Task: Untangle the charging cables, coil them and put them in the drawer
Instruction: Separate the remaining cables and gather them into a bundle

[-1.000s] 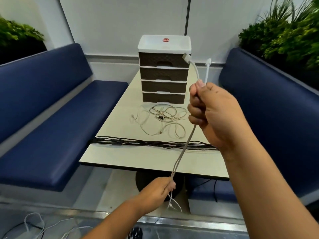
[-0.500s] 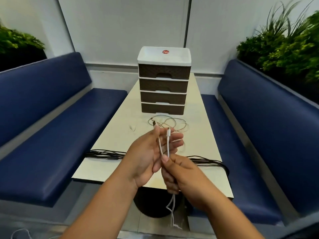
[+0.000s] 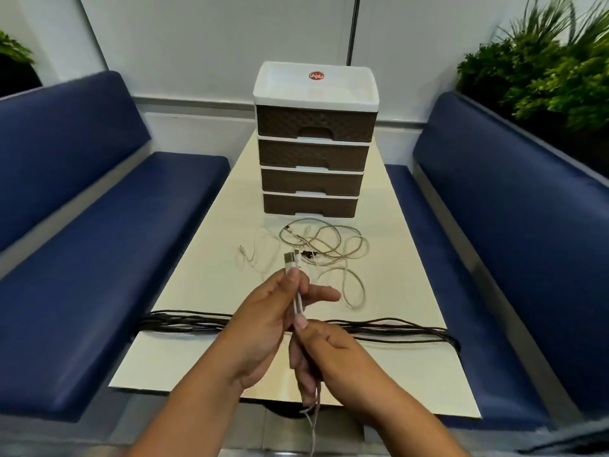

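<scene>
A white charging cable [image 3: 298, 303] is doubled over, its two plug ends sticking up side by side above my fingers. My left hand [image 3: 267, 318] pinches the doubled cable just below the plugs. Right under it, my right hand [image 3: 326, 354] grips the same cable, and the rest hangs down past the table's front edge. A loose tangle of pale cables [image 3: 324, 249] lies on the cream table [image 3: 204, 282] beyond my hands. Behind that stands the brown drawer unit [image 3: 313, 159] with a white top; all its drawers are closed.
A bundle of black cables [image 3: 184, 323] stretches across the table from edge to edge, just behind my hands. Blue benches [image 3: 99, 252] flank the table on both sides. Green plants [image 3: 543, 70] stand behind the right bench.
My right hand came down from in front of the drawer unit and my left hand rose from below the table edge. Both now meet over the table, left pinching the cable by the plugs.
</scene>
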The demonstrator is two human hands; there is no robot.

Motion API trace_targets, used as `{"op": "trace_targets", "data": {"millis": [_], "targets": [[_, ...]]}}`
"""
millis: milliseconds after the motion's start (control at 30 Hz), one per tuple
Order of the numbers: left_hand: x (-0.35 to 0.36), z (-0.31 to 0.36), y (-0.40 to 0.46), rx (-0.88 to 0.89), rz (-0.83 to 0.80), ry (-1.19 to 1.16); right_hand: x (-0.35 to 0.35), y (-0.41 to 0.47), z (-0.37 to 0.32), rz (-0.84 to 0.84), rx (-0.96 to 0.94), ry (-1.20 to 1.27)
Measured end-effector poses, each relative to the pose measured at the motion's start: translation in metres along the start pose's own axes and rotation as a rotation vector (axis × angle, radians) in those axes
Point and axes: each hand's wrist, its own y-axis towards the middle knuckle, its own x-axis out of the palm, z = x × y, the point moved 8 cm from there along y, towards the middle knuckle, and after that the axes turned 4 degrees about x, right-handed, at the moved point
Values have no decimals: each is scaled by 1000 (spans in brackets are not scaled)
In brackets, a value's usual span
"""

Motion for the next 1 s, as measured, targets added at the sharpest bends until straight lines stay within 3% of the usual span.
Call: {"op": "trace_targets", "data": {"millis": [133, 233, 300, 467, 667, 800, 900, 1000], "targets": [[-46, 32, 32, 156, 134, -363, 17, 29, 18, -127, 18, -244], [-79, 47, 49, 152, 203, -473, 12, 51, 47, -152, 125, -496], [-93, 45, 57, 115, 218, -486, -6, 68, 54, -79, 148, -508], [-116, 36, 74, 36, 244, -516, -64, 129, 34, 372, 84, -731], [-136, 35, 94, -33, 262, -588, -32, 205, 44, 366, 137, -1102], [-152, 27, 103, -100, 299, -604, -23, 233, 14, 560, -85, -1094], [-164, 22, 107, -131, 326, -605, -12, 252, -16, 529, -357, -1252], [-173, 23, 114, -147, 331, -606, -15, 273, -28, 478, -403, -1486]]}}
